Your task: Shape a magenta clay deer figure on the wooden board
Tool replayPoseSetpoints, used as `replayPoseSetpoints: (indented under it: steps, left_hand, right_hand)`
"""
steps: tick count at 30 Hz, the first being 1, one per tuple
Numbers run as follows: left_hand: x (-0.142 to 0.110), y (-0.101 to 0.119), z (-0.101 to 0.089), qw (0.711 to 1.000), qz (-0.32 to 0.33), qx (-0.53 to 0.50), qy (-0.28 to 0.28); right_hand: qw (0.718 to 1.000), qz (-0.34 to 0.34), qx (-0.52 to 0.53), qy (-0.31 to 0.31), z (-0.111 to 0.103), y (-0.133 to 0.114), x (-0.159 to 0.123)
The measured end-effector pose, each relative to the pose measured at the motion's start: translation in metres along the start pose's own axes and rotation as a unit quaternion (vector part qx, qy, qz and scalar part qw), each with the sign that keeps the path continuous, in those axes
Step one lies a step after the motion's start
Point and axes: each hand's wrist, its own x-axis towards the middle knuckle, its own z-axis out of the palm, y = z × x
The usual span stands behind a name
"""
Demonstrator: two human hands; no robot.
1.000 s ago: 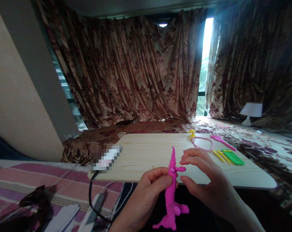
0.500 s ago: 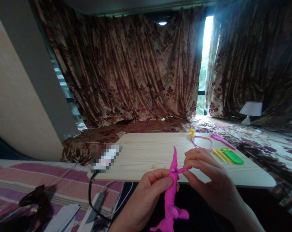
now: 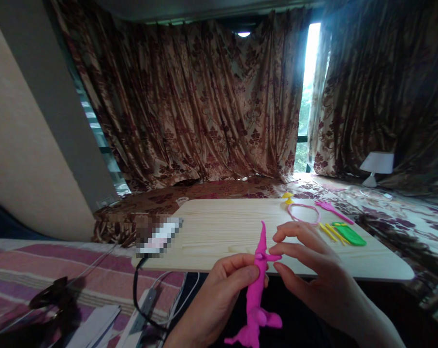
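Observation:
My left hand (image 3: 228, 287) is closed around the upper part of a pink modelling-clay figure (image 3: 254, 295), thumb in front. The figure stands roughly upright, with a thin pointed tip at the top, a short side branch on the right and stubby lobes low down. My right hand (image 3: 313, 270) is beside that branch, thumb and fingers apart. Its index fingertip is at the branch, which lies between finger and thumb without being pinched. Whether the fingertip touches it I cannot tell.
The wooden table (image 3: 219, 227) bears a pink loop (image 3: 303, 205), a yellow mushroom-like piece (image 3: 287, 197), a pink hand-shaped piece (image 3: 333, 211), yellow strips (image 3: 329, 232) and a green slab (image 3: 351, 235). A blurred-out device (image 3: 161, 237) with a black cable lies at the left edge.
My right thumb and index finger have spread apart and let go of the pink side branch. The left hand keeps its hold, almost unmoved.

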Motion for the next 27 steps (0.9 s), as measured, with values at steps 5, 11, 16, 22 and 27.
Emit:
replayPoseSetpoints:
  steps: [5, 11, 16, 22, 27]
  left_hand:
    - [0.0, 0.001, 0.002, 1.0, 0.001, 0.009, -0.008]
    - [0.002, -0.001, 0.001, 1.0, -0.007, 0.013, -0.004]
    - [0.004, -0.003, 0.002, 0.997, 0.035, 0.058, 0.036]
    - [0.004, 0.0, 0.007, 0.988, 0.07, 0.135, 0.036]
    - [0.007, -0.001, 0.003, 0.964, 0.136, 0.205, 0.103]
  right_hand:
    - [1.0, -0.002, 0.012, -0.001, 0.001, 0.002, 0.0]
    - [1.0, -0.012, 0.028, -0.005, 0.002, 0.005, -0.001]
    - [0.997, 0.064, 0.031, -0.007, -0.001, 0.007, -0.008]
    - [0.994, 0.09, 0.055, -0.034, 0.002, 0.005, -0.009]
    - [0.994, 0.098, 0.023, 0.036, 0.0, 0.001, -0.01]
